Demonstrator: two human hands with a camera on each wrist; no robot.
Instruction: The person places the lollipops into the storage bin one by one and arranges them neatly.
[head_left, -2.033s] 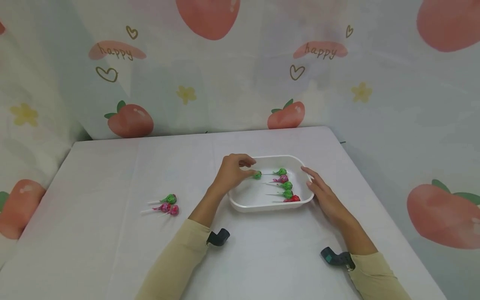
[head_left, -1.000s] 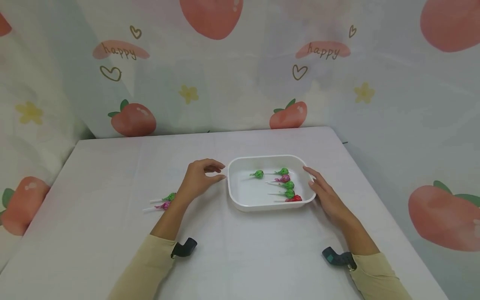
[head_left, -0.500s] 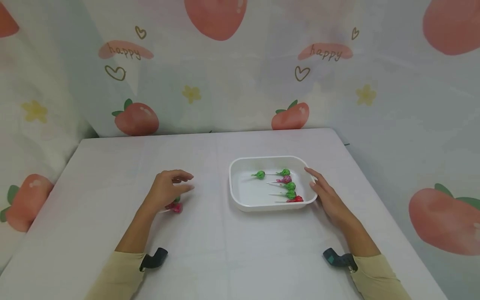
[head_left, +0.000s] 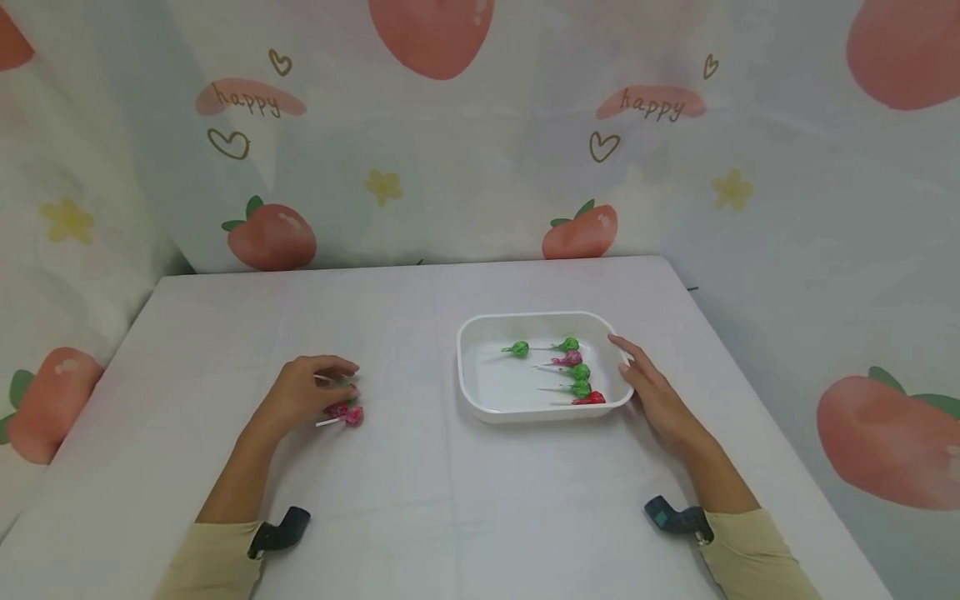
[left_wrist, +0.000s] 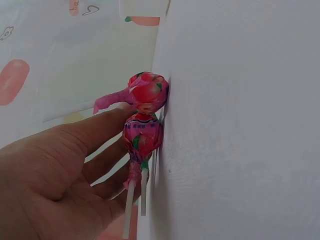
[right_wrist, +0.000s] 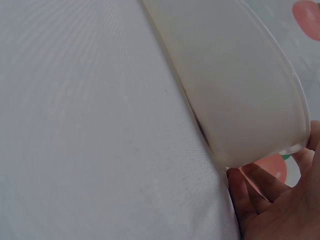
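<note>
At the left of the table, my left hand (head_left: 300, 396) is over a small group of wrapped lollipops, its thumb and fingers curved and apart around them. One pink lollipop (head_left: 354, 416) lies in front of the thumb; the others are partly covered by the hand. In the left wrist view, a pink lollipop (left_wrist: 148, 93) is beside the thumb, and another pink lollipop (left_wrist: 142, 134) hides most of a green-wrapped one. My right hand (head_left: 660, 404) touches the right end of a white tray (head_left: 517, 417), its fingers against the outer wall (right_wrist: 245, 125) and rim.
Inside the tray, a green lollipop (head_left: 519, 349) lies left of a column of several others, including a red lollipop (head_left: 592, 398) at the front. White cloth (head_left: 405, 500) covers the table. A printed curtain (head_left: 480, 167) hangs behind it.
My left hand has let go of a green lollipop in the tray and moved left to the lollipops on the table. My right hand stays at the tray.
</note>
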